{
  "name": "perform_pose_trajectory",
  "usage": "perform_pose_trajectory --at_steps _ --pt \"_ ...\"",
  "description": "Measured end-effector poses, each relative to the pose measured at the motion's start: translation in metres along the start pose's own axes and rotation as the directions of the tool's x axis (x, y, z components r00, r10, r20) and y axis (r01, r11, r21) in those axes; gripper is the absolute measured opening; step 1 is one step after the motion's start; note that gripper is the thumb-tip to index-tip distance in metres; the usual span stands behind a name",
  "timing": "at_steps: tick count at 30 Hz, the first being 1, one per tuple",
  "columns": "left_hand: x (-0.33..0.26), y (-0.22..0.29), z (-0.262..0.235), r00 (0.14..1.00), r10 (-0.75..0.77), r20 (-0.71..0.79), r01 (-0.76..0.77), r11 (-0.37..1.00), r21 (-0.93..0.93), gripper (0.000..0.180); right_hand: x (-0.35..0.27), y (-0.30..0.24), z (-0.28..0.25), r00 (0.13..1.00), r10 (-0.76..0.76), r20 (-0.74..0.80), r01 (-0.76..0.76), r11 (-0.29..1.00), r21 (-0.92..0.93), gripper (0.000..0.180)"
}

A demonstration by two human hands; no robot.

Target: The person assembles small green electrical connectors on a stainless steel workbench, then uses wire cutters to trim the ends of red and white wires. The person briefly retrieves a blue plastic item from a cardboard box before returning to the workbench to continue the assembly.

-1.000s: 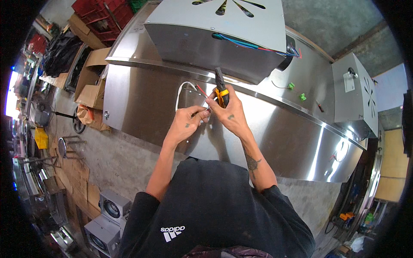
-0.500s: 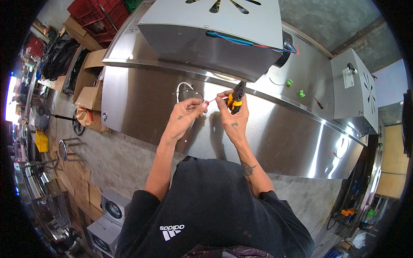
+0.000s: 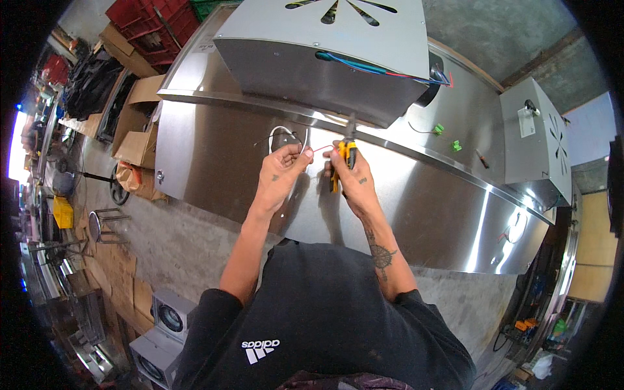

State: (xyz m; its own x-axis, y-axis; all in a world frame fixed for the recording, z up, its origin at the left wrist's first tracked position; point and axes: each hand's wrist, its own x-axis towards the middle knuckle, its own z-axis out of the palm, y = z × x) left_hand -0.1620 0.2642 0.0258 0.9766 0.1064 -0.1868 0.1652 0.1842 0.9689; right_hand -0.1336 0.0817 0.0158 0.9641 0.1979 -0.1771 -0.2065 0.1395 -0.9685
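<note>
My left hand [image 3: 283, 175] pinches a thin red wire [image 3: 322, 150] between thumb and fingers. The wire stretches across to my right hand [image 3: 356, 182], which is closed around pliers [image 3: 348, 149] with yellow and black handles. Their dark jaws point away from me and look blurred. The wire's far end meets my right thumb and the pliers; the exact contact is hidden. A white cable [image 3: 281, 129] loops up behind my left hand, with thin dark strands beside it. Both hands are above a shiny metal panel [image 3: 221, 156].
Beyond my hands stands a grey metal box [image 3: 312, 71] with blue, green and red wires [image 3: 390, 70] coming out. Green connectors [image 3: 439, 129] and a small screwdriver-like tool [image 3: 483, 158] lie to the right. A second grey box [image 3: 530, 136] stands far right. Cardboard boxes [image 3: 136, 140] and a stool [image 3: 96, 226] are left.
My right hand has turned the pliers, so their handles now hang below the palm and the jaws sit further left. My left hand keeps pinching the red wire, almost unmoved.
</note>
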Motion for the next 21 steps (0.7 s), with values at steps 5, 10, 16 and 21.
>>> perform_pose_trajectory --at_steps 5,10,16,21 --pt "0.003 -0.002 0.009 0.983 0.127 -0.135 -0.097 0.973 0.211 0.034 -0.026 0.007 -0.013 0.908 0.318 0.274 -0.337 0.941 0.023 0.045" --pt "0.005 -0.012 0.009 0.910 0.371 -0.184 -0.247 0.843 0.477 0.033 -0.050 0.014 -0.010 0.946 0.180 0.268 -0.075 0.930 -0.359 0.048" --pt "0.001 -0.007 0.018 0.871 0.463 -0.165 -0.295 0.761 0.578 0.030 -0.049 -0.010 0.000 0.956 0.206 0.209 -0.039 0.795 -0.605 0.050" --pt "-0.006 -0.003 0.023 0.875 0.483 -0.041 -0.368 0.716 0.593 0.021 -0.043 -0.009 0.004 0.972 0.134 0.193 0.005 0.811 -0.585 0.049"
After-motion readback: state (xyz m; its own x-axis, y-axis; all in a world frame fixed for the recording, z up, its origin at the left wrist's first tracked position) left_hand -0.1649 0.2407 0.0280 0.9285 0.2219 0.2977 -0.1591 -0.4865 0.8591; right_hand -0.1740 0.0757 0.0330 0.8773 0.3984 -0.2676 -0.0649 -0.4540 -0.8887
